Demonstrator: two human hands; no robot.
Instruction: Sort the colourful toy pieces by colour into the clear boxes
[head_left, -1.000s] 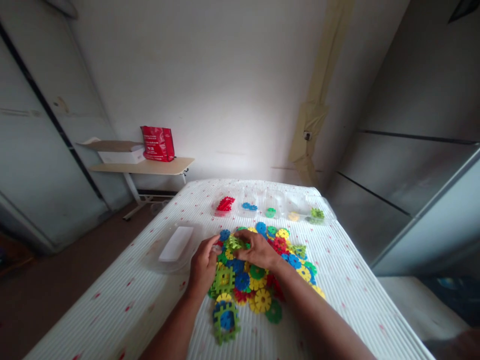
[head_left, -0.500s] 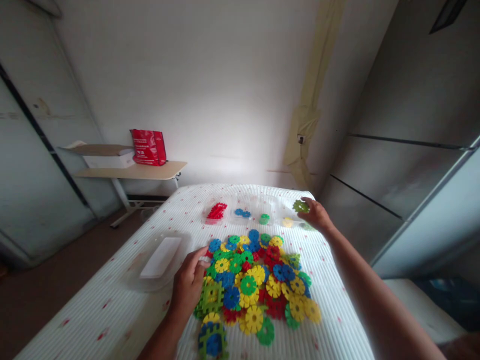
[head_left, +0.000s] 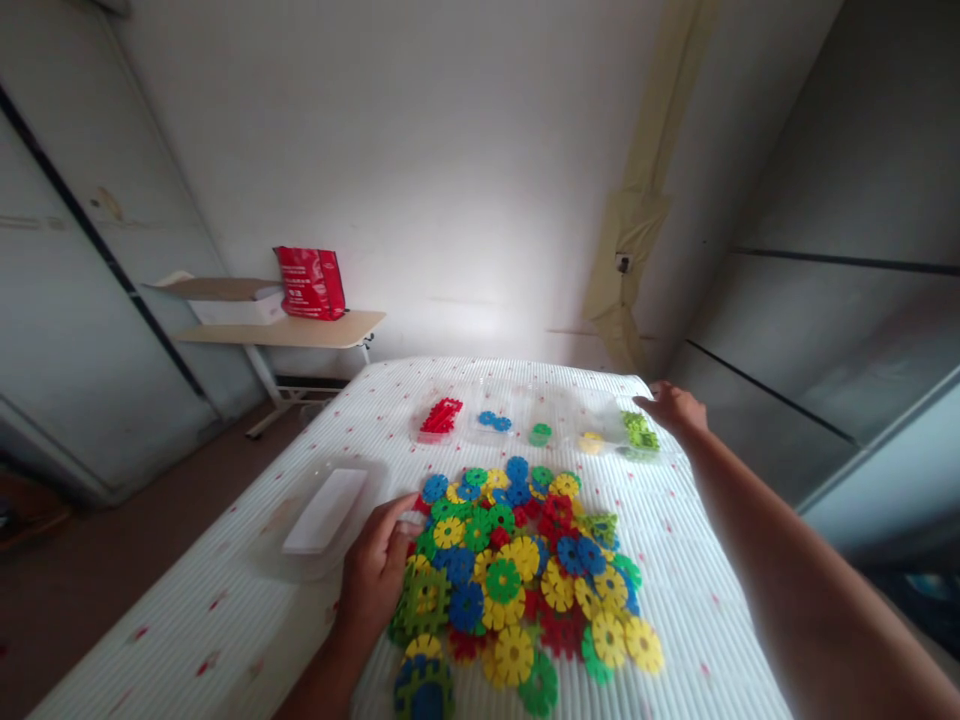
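Just beyond the right end of the row of clear boxes, my right hand (head_left: 678, 407) is open, with fingers apart and nothing in them. Beneath it, light-green notched plastic pieces (head_left: 640, 431) lie in the rightmost box. My left hand (head_left: 379, 553) rests at the left edge of a heap of interlocking plastic discs (head_left: 502, 580), coloured red, blue, green and yellow. Its fingers are loosely curved, with a gap between thumb and forefinger, and no piece shows in them. Green square lattice pieces (head_left: 424, 597) lie close to that hand.
Other boxes hold red pieces (head_left: 441, 417), blue discs (head_left: 495, 421), green discs (head_left: 540, 434) and yellow discs (head_left: 591, 442). A clear lid or tray (head_left: 274, 560) with a white paper (head_left: 327, 511) lies left. A side table (head_left: 300, 332) bears a red bag (head_left: 310, 284).
The light-green piece in my right hand has been let go over the rightmost box, and that hand has moved slightly right. My left hand stays beside the heap. The view has shifted a little.
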